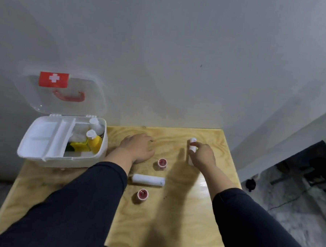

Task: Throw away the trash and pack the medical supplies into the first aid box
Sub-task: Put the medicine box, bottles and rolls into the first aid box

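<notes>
The white first aid box (35, 156) stands open at the table's left, its clear lid (61, 93) leaning on the wall. Inside are a white tray, a yellow bottle (95, 142) and a white bottle (96, 125). My left hand (138, 147) lies flat on the table just right of the box, fingers spread, holding nothing. My right hand (202, 156) closes around an upright white tube (192, 142) at the back right. A white bandage roll (148, 180) lies on its side in the middle, with two small red-centred tape rolls, one beyond it (162, 163) and one nearer me (142, 195).
The wooden table (168, 223) stands against a grey wall. Its right edge drops to a mottled floor with dark cables (290, 195). A white ledge runs diagonally at the far right.
</notes>
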`<control>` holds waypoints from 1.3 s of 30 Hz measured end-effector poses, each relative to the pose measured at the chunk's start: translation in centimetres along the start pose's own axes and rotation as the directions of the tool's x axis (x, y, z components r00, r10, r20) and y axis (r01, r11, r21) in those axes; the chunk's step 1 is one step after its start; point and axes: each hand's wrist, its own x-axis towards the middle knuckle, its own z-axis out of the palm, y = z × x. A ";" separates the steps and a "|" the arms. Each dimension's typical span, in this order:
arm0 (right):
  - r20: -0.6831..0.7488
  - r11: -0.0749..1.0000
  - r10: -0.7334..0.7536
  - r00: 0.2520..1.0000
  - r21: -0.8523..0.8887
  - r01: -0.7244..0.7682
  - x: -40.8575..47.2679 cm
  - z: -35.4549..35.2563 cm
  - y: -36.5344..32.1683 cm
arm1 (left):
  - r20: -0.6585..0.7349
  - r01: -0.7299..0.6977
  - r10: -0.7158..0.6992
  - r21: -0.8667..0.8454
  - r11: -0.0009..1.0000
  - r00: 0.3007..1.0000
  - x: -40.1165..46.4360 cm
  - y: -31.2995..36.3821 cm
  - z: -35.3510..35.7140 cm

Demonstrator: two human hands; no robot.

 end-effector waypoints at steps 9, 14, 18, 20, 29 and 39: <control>0.103 0.995 -0.102 0.989 0.034 0.099 1.2 -0.1 0.9 | -0.003 0.127 -0.127 -0.064 0.990 0.992 -1.3 0.4 2.7; 0.170 0.951 -0.261 0.950 0.214 0.223 -1.2 -1.6 -2.5 | -0.043 0.143 -0.149 -0.116 0.983 0.988 -3.7 -0.2 1.6; 0.241 0.923 -0.376 0.895 0.179 0.340 -4.1 -1.3 -5.5 | -0.114 0.168 -0.177 -0.090 0.982 0.978 -6.5 -1.2 0.3; 0.298 0.903 -0.429 0.853 0.148 0.403 -5.6 -0.3 -6.6 | -0.145 0.192 -0.204 -0.092 0.977 0.968 -7.9 -2.0 -0.1; 0.497 0.735 -0.545 0.675 -0.106 0.670 -8.4 5.0 -6.0 | -0.186 0.222 -0.243 -0.126 0.967 0.952 -11.8 -4.0 2.4; 0.257 0.877 -0.461 0.849 0.276 0.393 -7.4 4.3 -7.3 | -0.239 0.241 -0.281 -0.184 0.953 0.929 -12.4 -4.0 0.8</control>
